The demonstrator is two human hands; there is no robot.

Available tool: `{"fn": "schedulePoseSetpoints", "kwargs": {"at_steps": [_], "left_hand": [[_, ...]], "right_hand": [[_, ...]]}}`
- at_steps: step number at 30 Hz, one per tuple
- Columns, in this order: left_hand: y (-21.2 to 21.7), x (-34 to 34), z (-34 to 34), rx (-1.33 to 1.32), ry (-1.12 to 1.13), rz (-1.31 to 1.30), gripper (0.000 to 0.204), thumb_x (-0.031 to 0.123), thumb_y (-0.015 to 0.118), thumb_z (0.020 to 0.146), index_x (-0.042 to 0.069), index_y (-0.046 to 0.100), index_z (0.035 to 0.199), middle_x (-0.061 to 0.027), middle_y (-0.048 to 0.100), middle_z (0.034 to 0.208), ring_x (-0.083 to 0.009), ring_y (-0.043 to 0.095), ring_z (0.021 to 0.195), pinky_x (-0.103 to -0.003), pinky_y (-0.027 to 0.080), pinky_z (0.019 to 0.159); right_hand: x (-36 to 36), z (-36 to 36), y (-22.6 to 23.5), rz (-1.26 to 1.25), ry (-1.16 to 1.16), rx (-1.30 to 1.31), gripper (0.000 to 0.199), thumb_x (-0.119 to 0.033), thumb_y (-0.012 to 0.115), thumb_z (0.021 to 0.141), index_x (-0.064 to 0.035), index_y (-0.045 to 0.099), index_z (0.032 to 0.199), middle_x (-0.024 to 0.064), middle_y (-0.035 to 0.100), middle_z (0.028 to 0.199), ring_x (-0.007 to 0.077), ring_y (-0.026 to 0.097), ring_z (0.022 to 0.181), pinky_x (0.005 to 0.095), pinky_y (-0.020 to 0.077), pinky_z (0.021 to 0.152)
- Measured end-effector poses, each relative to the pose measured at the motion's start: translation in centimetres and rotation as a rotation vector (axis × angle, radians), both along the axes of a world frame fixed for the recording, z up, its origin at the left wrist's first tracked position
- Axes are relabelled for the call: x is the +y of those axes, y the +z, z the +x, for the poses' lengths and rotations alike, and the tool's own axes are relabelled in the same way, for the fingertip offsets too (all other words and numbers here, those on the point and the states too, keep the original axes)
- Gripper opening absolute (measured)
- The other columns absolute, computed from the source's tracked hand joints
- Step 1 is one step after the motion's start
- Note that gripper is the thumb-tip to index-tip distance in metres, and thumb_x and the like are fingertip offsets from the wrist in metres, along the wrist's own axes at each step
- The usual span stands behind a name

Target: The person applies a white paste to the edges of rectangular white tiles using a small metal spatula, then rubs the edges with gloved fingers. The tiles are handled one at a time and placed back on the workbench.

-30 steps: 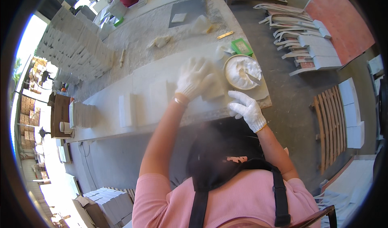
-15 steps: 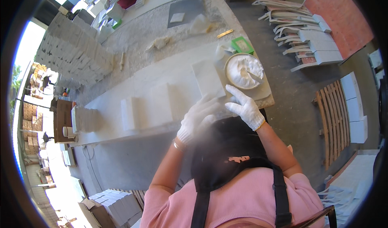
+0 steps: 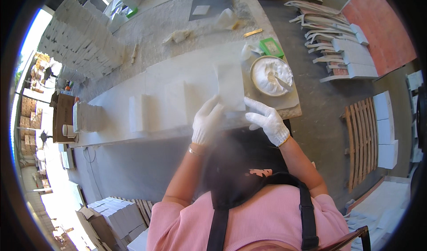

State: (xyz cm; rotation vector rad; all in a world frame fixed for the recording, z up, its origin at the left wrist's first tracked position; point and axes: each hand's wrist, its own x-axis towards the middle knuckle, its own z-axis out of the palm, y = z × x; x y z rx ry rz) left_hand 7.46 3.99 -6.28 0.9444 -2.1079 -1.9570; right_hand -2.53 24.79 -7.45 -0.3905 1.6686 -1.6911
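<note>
A flat white rectangular tile (image 3: 231,86) lies on the worktable in front of me, slightly blurred by haze in the picture. My left hand (image 3: 207,121), in a white knit glove, is at the tile's near left corner with its fingers stretched forward. On the other side, my gloved right hand (image 3: 268,123) has fingers apart, the index fingertip by the tile's near right corner; whether it touches is unclear. Right of the tile stands a round bowl (image 3: 255,82) of white paste, with a spatula (image 3: 283,84) stuck in it. A green box (image 3: 271,47) sits just beyond.
Two white blocks (image 3: 177,104) (image 3: 138,113) and a short stack (image 3: 88,117) line the table leftward. Tall piles of white slabs (image 3: 82,42) rise at the far left. A crumpled cloth (image 3: 177,36) and yellow strip (image 3: 253,32) lie farther back. A wooden pallet (image 3: 361,137) stands on the right.
My left hand has moved up and left, from over the tile's near end to its left corner. The right hand has shifted slightly down and left. The view has tilted a little.
</note>
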Motion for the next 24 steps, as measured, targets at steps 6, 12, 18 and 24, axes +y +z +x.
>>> {"fn": "schedulePoseSetpoints", "kwargs": {"at_steps": [6, 12, 18, 24], "left_hand": [[-0.7, 2.2, 4.0, 0.037, 0.061, 0.460, 0.048, 0.022, 0.072, 0.098, -0.001, 0.061, 0.139, -0.0097, 0.074, 0.106, -0.0165, 0.071, 0.083, -0.028, 0.057, 0.072], [-1.2, 2.6, 4.3, 0.014, -0.092, 0.566, 0.055, 0.022, 0.075, 0.095, -0.001, 0.058, 0.142, -0.0119, 0.073, 0.114, -0.0197, 0.071, 0.090, -0.032, 0.057, 0.079], [-1.4, 3.5, 3.7, 0.199, -0.118, 0.562, 0.065, 0.012, 0.078, 0.089, -0.004, 0.054, 0.148, -0.0107, 0.065, 0.136, -0.0172, 0.060, 0.121, -0.034, 0.049, 0.105], [-0.7, 4.0, 3.2, 0.120, -0.272, 0.593, 0.068, 0.007, 0.079, 0.088, -0.004, 0.053, 0.149, -0.0094, 0.065, 0.137, -0.0159, 0.060, 0.121, -0.034, 0.049, 0.105]], "right_hand": [[0.5, 1.5, -0.1, -0.065, -0.132, -0.330, 0.036, -0.024, 0.068, 0.101, -0.0008, 0.065, 0.129, 0.0082, 0.072, 0.116, 0.0163, 0.072, 0.093, 0.0299, 0.0607, 0.067], [-0.4, 0.7, 0.4, 0.072, 0.004, -0.223, 0.039, -0.025, 0.070, 0.099, 0.0016, 0.064, 0.127, 0.0086, 0.073, 0.108, 0.0155, 0.071, 0.085, 0.0291, 0.0577, 0.065], [1.9, 3.0, 0.6, 0.064, 0.030, -0.146, 0.050, -0.019, 0.077, 0.095, 0.0027, 0.060, 0.137, 0.0105, 0.072, 0.121, 0.0160, 0.069, 0.103, 0.0317, 0.0567, 0.086], [3.1, 2.5, 1.4, 0.196, 0.035, 0.097, 0.066, -0.024, 0.085, 0.088, 0.0026, 0.058, 0.142, 0.0154, 0.069, 0.132, 0.0212, 0.065, 0.120, 0.0364, 0.0512, 0.104]]}}
